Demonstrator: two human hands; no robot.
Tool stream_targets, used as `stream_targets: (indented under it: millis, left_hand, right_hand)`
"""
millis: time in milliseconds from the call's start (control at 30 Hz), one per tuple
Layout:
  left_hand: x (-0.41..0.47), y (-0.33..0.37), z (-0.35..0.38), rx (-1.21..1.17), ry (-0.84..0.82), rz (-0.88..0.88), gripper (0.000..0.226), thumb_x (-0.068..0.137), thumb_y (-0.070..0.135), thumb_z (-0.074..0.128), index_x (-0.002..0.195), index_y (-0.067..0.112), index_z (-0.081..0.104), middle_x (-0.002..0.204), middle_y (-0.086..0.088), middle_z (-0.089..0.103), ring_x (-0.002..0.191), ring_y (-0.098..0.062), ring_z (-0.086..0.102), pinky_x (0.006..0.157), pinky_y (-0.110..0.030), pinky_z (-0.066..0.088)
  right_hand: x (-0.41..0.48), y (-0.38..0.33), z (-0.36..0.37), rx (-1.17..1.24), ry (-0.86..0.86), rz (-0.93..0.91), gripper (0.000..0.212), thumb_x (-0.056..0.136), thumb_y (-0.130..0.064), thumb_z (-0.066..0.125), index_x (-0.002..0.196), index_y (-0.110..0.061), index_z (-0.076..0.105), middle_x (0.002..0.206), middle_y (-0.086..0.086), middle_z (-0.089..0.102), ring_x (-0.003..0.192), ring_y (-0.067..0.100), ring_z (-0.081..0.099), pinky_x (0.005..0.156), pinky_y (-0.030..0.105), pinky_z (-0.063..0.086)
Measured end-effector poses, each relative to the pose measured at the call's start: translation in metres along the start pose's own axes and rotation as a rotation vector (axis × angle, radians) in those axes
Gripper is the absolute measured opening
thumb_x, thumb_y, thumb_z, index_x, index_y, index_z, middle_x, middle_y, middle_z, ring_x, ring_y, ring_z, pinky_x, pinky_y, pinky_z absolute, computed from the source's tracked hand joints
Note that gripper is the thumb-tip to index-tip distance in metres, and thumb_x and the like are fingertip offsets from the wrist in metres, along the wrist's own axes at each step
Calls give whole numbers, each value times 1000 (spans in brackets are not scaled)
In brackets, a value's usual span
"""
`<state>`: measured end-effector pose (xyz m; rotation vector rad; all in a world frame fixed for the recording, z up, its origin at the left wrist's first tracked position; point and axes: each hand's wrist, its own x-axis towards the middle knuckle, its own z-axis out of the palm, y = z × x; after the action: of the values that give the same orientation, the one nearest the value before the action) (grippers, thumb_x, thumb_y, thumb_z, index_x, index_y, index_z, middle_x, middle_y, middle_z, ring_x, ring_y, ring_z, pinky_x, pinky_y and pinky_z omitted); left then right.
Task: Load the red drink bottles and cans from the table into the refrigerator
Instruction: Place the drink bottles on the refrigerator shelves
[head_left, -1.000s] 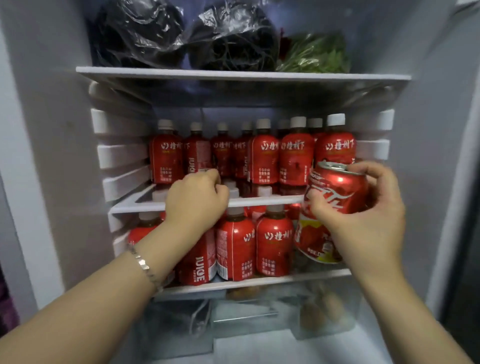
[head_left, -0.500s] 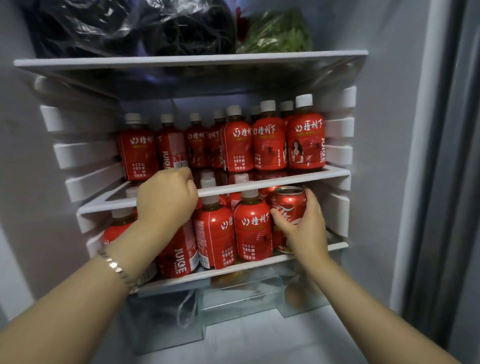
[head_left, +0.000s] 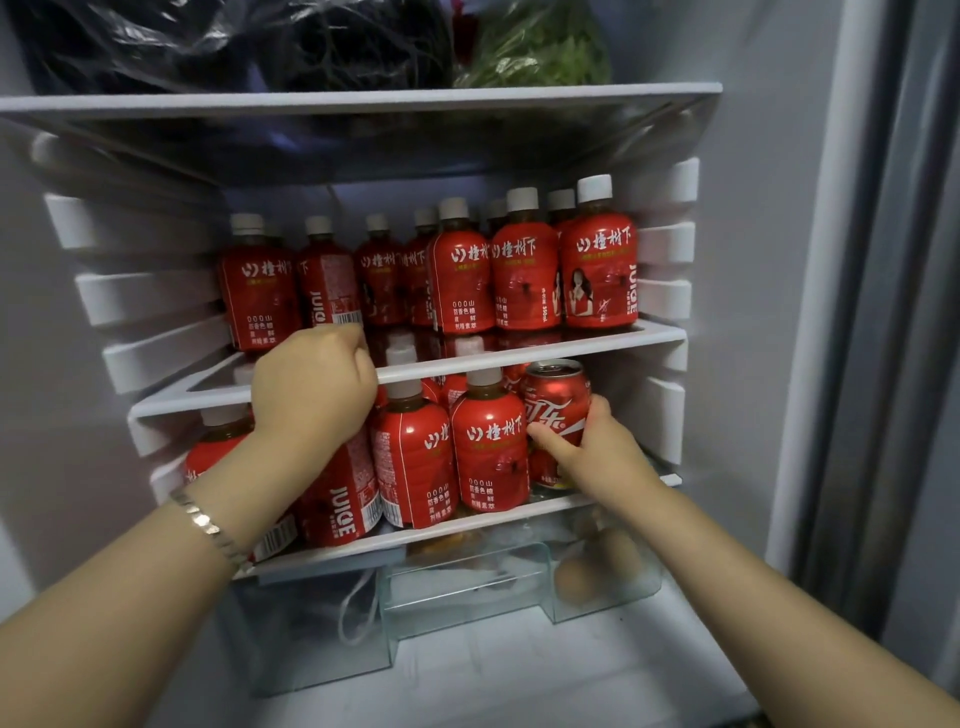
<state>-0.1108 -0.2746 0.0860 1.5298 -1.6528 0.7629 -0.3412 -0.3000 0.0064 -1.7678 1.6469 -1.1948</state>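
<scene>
Left forearm (head_left: 130, 597) and right forearm (head_left: 779, 597), entering at 7 and 5 o'clock, are bare to the frame edge; one narrow silver-toned metal link bracelet (head_left: 205, 522), with flat rectangular links, circles the wrist behind the left hand (head_left: 311, 384).

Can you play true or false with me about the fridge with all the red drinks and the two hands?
1. The right hand holds a red can. True.
2. The red can lies on its side. False: it stands upright, just right of a juice bottle.
3. The left hand holds a bottle. False: its fingers curl over the front edge of the upper shelf.
4. The upper-shelf bottles have pale caps. True.
5. Leafy greens sit higher up than all the drinks. True.
</scene>
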Motion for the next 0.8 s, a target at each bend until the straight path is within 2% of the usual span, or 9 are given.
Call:
stream_targets:
  millis: [133, 200, 267, 367, 467, 533, 600, 667, 800]
  left_hand:
    - [-1, 0, 1, -25, -3, -9, 20, 85, 7, 45, 83, 3, 64, 82, -15, 64, 75, -33, 55, 57, -33, 34]
    - [-1, 0, 0, -39, -19, -17, 20, 85, 8, 44, 83, 4, 64, 83, -14, 64, 75, -31, 54, 58, -32, 33]
    - [1, -1, -2, -46, -34, -25, 19, 86, 10, 44, 84, 7, 63, 83, -10, 63, 72, -25, 51, 58, -30, 30]
    - [-1, 3, -3, -142, -145, -65, 20, 86, 14, 45, 84, 15, 64, 79, -1, 63, 69, -17, 51, 54, -28, 29]
    - [7, -7, -7, -420, -194, -253, 20, 85, 15, 46, 87, 21, 65, 76, 5, 65, 69, -15, 59, 59, -27, 45]
    - [24, -22, -12, -506, -94, -375, 19, 84, 14, 48, 90, 24, 63, 80, 7, 64, 77, -15, 60, 67, -25, 45]
    - [44, -32, -10, -538, -16, -520, 24, 84, 14, 51, 104, 19, 62, 95, 2, 65, 85, -17, 60, 69, -22, 42]
    - [62, -40, -3, -477, -7, -633, 40, 82, 16, 55, 122, 11, 52, 118, -11, 57, 104, -30, 57, 84, -30, 46]
    - [82, -57, 12, -155, -52, -563, 74, 82, 25, 63, 141, 4, 24, 146, -20, 24, 132, -35, 33, 102, -39, 35]
  right_hand:
    - [-8, -23, -16, -239, -180, 147, 83, 85, -58, 52, 139, -2, 23, 137, 15, 45, 123, 31, 47, 102, 40, 40]
    - [-20, -39, -27, -475, -208, 139, 81, 82, -63, 53, 136, -7, 34, 134, 14, 46, 121, 31, 48, 100, 40, 42]
    - [-33, -62, -37, -531, -115, -21, 56, 82, -58, 55, 121, -18, 51, 116, 5, 59, 104, 25, 57, 84, 35, 49]
    - [-55, -92, -47, -425, 57, -289, 31, 84, -53, 53, 103, -29, 60, 88, -11, 63, 80, 11, 60, 61, 26, 47]
    - [-47, -123, -40, -229, 85, -511, 20, 85, -44, 55, 95, -30, 65, 87, -15, 65, 79, 2, 60, 69, 26, 52]
    - [-23, -144, -24, -211, 92, -598, 17, 86, -37, 56, 94, -27, 67, 91, -12, 65, 85, 5, 60, 74, 27, 52]
    - [4, -159, -6, -230, 95, -639, 19, 87, -30, 57, 102, -23, 66, 105, -6, 61, 96, 11, 58, 82, 25, 47]
    - [32, -168, 16, -252, 17, -633, 30, 87, -24, 58, 116, -18, 60, 120, 1, 54, 109, 16, 53, 90, 24, 41]
    - [84, -188, 63, -344, -227, -609, 53, 85, -13, 57, 135, -8, 40, 135, 16, 44, 126, 28, 44, 104, 27, 36]
